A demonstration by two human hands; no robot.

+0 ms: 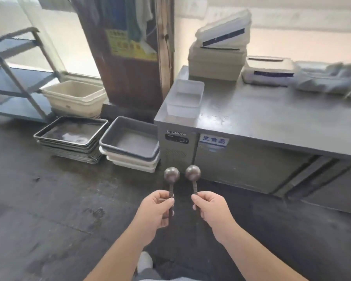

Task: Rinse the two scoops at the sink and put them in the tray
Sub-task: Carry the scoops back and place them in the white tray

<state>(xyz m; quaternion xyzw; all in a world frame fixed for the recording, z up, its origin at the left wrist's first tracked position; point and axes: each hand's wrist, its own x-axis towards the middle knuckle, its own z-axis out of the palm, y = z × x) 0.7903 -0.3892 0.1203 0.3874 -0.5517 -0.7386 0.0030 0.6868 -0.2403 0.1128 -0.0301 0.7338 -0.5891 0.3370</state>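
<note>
Commercial kitchen, back-of-house. Evidence: stainless under-counter refrigerator (221,151) with steel worktop (272,122), stacked baking trays (69,147) and plastic tubs (130,157) on wet floor (49,209), steel trolley (14,78), lidded storage containers (219,57).

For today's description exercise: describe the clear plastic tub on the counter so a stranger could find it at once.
Start at the steel counter on the right. At its near left corner, in front of the stack of cream trays, stands the clear plastic tub. It alone is open, lidless and see-through; the neighbouring containers carry lids.
</note>
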